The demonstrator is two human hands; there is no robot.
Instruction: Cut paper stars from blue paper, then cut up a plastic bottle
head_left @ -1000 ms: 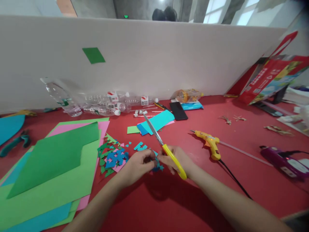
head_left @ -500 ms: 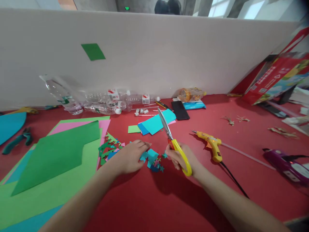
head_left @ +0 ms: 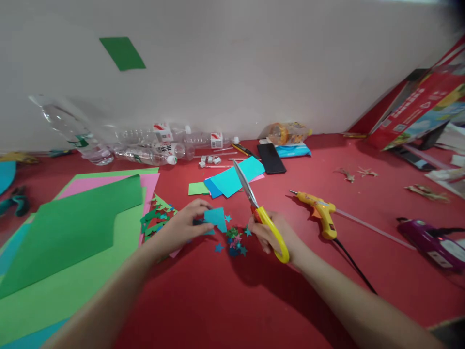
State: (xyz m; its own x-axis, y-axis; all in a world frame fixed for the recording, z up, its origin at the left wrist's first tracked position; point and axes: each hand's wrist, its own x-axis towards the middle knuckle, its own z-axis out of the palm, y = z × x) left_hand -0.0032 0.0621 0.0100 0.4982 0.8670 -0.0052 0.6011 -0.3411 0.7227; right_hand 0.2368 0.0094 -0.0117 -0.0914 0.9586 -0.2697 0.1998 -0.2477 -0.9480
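Note:
My left hand (head_left: pixel 180 226) pinches a small turquoise paper scrap (head_left: pixel 216 218) just above the red table (head_left: pixel 225 300). My right hand (head_left: pixel 275 236) grips yellow-handled scissors (head_left: pixel 258 211), blades closed and pointing up and away. Between the two hands lies a little heap of cut-out paper stars (head_left: pixel 234 241) in blue, green and pink. Green and blue paper offcuts (head_left: pixel 156 220) lie just left of my left hand.
Big green, pink and blue paper sheets (head_left: pixel 72 232) cover the left. Turquoise and blue paper pieces (head_left: pixel 232 178), a phone (head_left: pixel 271 158), and plastic bottles (head_left: pixel 145 150) lie by the white partition. A yellow glue gun (head_left: pixel 319 213) and a purple glue gun (head_left: pixel 432 240) lie at right.
My left hand went from the scrap pile to lifting one turquoise piece. The scissors swung more upright and stayed in my right hand. The view tilted downward.

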